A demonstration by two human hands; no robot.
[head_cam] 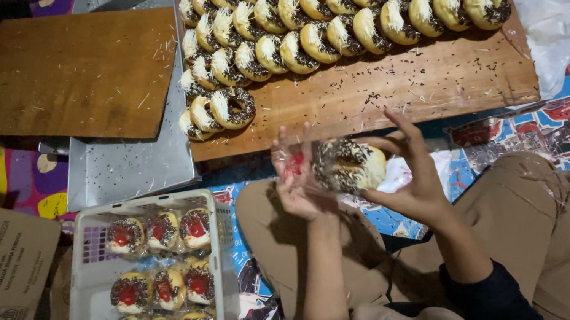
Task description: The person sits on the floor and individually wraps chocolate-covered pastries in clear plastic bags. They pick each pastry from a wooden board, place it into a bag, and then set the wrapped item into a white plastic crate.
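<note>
While you are sitting cross-legged on the patterned mat, you are holding one doughnut (349, 165) up in front of you, between the long wooden board (441, 80) and your knees. It is the kind topped with chocolate sprinkles on one half and pale shreds on the other, and it seems to be going into a clear wrapper (299, 167) with a red patch, though the film is hard to make out. Your right hand (411, 173) is cupping the doughnut from the side, thumb and fingers curled round its edge, pinching lightly. Your left hand (296, 177) is standing open against the wrapper, fingers spread and upright. I judge you are doing well to keep the grip on the rim and off the topping, so the sprinkles stay put. Bagged doughnuts are already lying in the white basket (91, 293) at your left; unwrapped rows are waiting on the board.
</note>
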